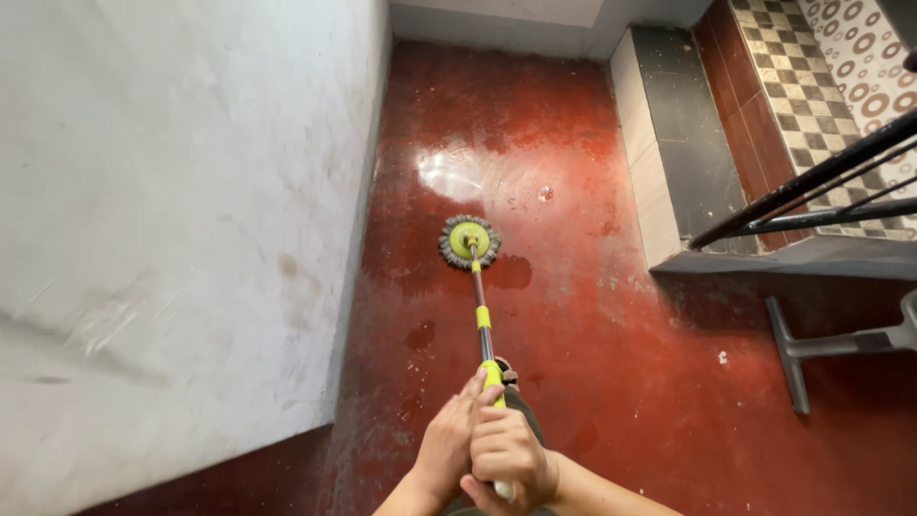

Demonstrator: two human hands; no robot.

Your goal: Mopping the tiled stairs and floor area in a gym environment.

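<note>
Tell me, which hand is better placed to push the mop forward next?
The right hand, probably. Its fingers wrap fully round the mop handle near the top end, while the left hand only rests alongside it, fingers pointing up. The mop head sits on the wet red floor.

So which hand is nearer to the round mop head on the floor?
The left hand: it grips the pole a little higher up, toward the mop head. The right hand grips just behind it, at the pole's end.
</note>
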